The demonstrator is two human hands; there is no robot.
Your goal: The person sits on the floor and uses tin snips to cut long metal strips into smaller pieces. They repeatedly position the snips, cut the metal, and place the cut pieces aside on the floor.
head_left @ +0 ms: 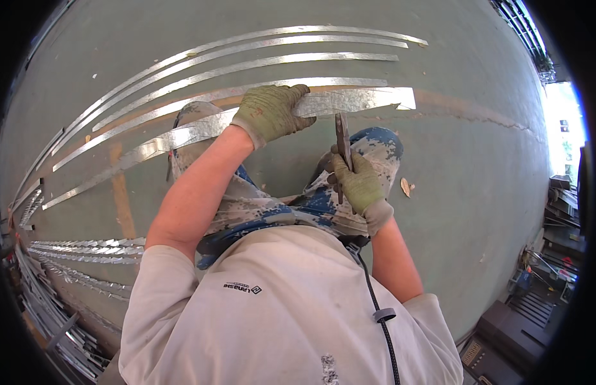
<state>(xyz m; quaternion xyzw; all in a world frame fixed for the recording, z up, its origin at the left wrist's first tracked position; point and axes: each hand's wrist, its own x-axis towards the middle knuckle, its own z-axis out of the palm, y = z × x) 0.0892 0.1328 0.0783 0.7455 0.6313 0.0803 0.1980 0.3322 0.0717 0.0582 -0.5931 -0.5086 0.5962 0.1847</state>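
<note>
My left hand [272,114], in a dirty green work glove, is closed around a long flat strip of shiny sheet metal [349,101]. The strip runs across my knees and slopes down to the floor at the left. Near its right end, a small cut or fold shows at the lower edge. A pair of dark metal tin snips [343,136] is in my gloved right hand [359,183], blades pointing away from me. Their tip is at the strip's near edge; whether it touches the metal, I cannot tell. My right fingers partly hide the handles.
Several similar metal strips [310,58] lie roughly parallel on the green floor [465,167] beyond my knees. Jagged-edged strips [86,251] and a heap of metal lengths [57,324] lie at the left. A dry leaf [407,187] is right of my knee. Dark equipment [522,327] stands at lower right.
</note>
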